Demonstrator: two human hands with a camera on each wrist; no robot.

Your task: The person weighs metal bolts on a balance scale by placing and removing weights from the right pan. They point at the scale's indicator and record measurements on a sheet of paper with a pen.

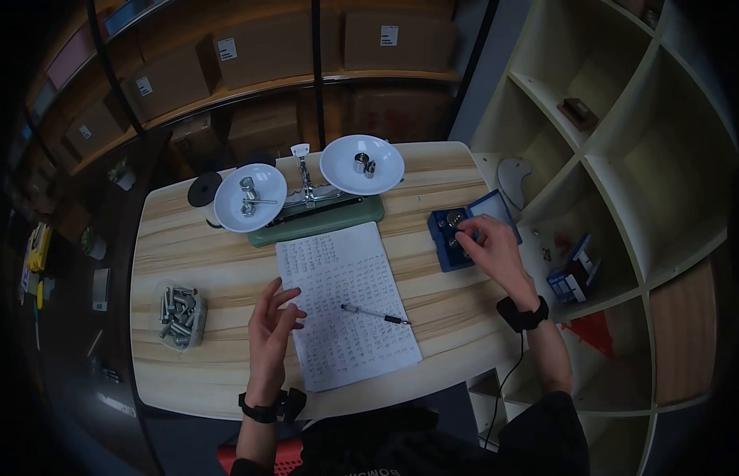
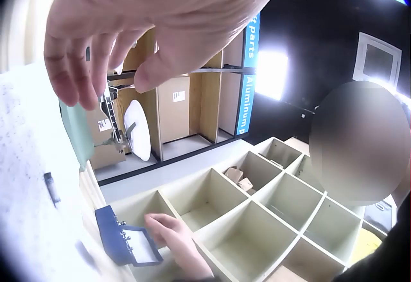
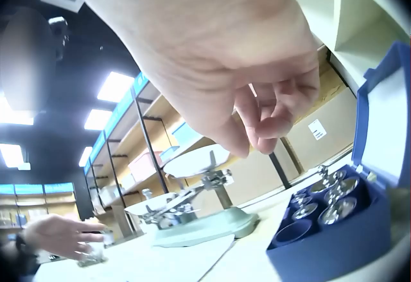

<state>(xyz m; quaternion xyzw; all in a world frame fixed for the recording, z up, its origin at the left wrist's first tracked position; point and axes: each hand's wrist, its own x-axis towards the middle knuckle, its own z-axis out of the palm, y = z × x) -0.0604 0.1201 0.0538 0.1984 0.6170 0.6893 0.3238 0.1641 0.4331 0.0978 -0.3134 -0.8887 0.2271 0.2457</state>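
I am reaching my right grip [image 1: 492, 250] into the blue weight box [image 1: 447, 258] at the right of the worktop [image 1: 227, 262], fingertips drawn together over the little weights [image 3: 334, 212]. Whether one is pinched between them I cannot tell. My left grip [image 1: 270, 325] is hovering released over the sheet of paper [image 1: 346, 333], near the pen [image 1: 375, 315]. I judge that I am choosing a weight; the next move is calling for a light carry to the right pan [image 1: 385, 170] of the scale [image 1: 318, 216], set down without jolting it.
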